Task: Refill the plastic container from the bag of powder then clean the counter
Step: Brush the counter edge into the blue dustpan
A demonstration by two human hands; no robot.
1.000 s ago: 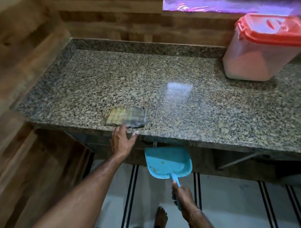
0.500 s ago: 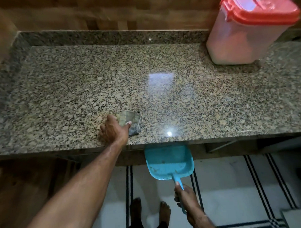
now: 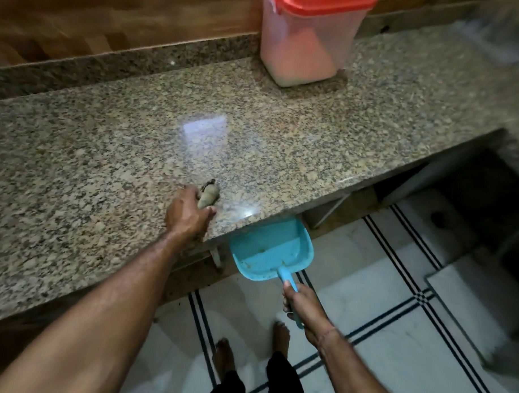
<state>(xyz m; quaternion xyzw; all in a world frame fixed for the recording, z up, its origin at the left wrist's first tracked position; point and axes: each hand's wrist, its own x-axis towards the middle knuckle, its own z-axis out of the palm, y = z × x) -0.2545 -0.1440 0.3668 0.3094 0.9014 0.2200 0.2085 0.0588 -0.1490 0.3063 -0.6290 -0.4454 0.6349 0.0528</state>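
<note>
A clear plastic container [image 3: 305, 42] with an orange-red lid stands at the back of the speckled granite counter [image 3: 313, 139], partly filled with pale powder. Near the counter's front edge my left hand [image 3: 187, 214] grips a bunched greyish cloth [image 3: 209, 194] that lies on the stone. My right hand [image 3: 300, 303] holds the handle of a blue dustpan [image 3: 272, 249], whose mouth sits just under the counter's front edge, right of the cloth. A few brown specks lie in the pan. No bag of powder is in view.
A wooden wall backs the counter. Below is a white tiled floor [image 3: 380, 333] with dark double lines, where my bare feet stand. A dark open space lies under the counter at the right.
The cloth was flat, and my left hand has gathered it into a small bunch. The view has swung left and closer. The dustpan stays under the edge.
</note>
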